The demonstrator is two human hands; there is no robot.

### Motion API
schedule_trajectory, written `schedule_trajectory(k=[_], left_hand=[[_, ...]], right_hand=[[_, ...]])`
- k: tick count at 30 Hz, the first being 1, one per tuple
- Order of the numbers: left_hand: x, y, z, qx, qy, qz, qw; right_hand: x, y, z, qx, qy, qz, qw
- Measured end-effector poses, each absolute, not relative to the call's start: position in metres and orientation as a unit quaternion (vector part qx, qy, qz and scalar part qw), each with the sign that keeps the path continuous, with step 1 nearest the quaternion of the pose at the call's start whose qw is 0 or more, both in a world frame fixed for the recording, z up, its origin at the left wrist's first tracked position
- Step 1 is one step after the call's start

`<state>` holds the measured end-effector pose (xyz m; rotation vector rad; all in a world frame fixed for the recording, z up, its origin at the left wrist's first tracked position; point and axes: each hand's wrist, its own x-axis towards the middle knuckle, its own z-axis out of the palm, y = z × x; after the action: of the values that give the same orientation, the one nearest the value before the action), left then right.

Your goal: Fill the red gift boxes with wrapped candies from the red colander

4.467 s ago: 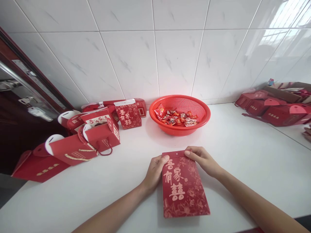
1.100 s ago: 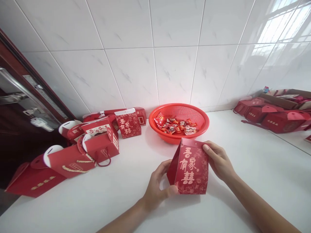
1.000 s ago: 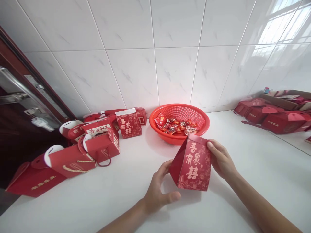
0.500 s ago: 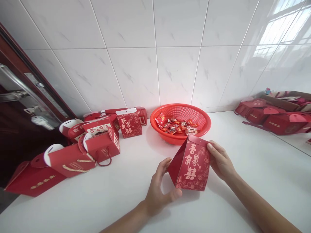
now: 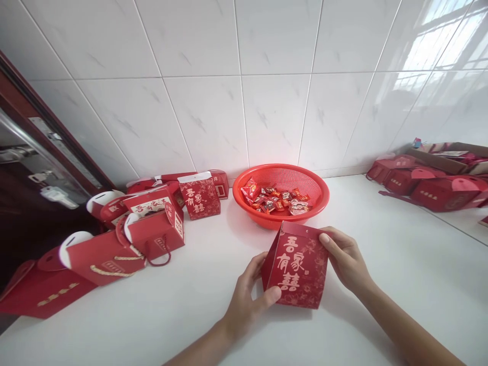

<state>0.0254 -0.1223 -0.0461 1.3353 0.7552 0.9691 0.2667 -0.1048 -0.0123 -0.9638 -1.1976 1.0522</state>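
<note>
A red paper gift box [image 5: 299,272] with pale Chinese lettering and a peaked top is held upright in front of me. My right hand [image 5: 346,259] pinches its upper right edge, thumb on the front and fingers behind. My left hand [image 5: 249,300] is closed around the lower left side, with the thumb against the front and the other fingers partly hidden by the box. Just behind it stands a red plastic basket [image 5: 320,203], holding several wrapped candies [image 5: 280,198].
Several red gift boxes [image 5: 110,254] with rope handles cluster at the left, beside a door with keys [image 5: 59,197]. A similar lettered box [image 5: 199,197] stands near the tiled wall [image 5: 278,117]. More red boxes [image 5: 438,193] and a cardboard tray [image 5: 438,155] are at the far right.
The box has turned so its lettered face points more toward me, and its top has come lower. My left thumb has moved onto its front.
</note>
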Motion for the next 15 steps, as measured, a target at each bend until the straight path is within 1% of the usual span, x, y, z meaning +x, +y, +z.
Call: schedule_trajectory(k=[5,8,12,15], left_hand=[[0.026,-0.122,-0.044,0.593,0.318,0.411,0.615],[0.024,-0.121,-0.05,0.607,0.327,0.405,0.6],[0.021,-0.119,-0.057,0.618,0.348,0.391,0.586],[0.021,-0.118,-0.057,0.622,0.363,0.372,0.586]], right_hand=[[0.268,-0.105,-0.01,-0.407,-0.538,0.44,0.592],[0.275,-0.106,-0.002,-0.42,-0.549,0.407,0.597],[0.302,-0.106,0.015,-0.489,-0.487,0.291,0.662],[0.334,-0.1,0.022,-0.563,-0.385,0.147,0.717]])
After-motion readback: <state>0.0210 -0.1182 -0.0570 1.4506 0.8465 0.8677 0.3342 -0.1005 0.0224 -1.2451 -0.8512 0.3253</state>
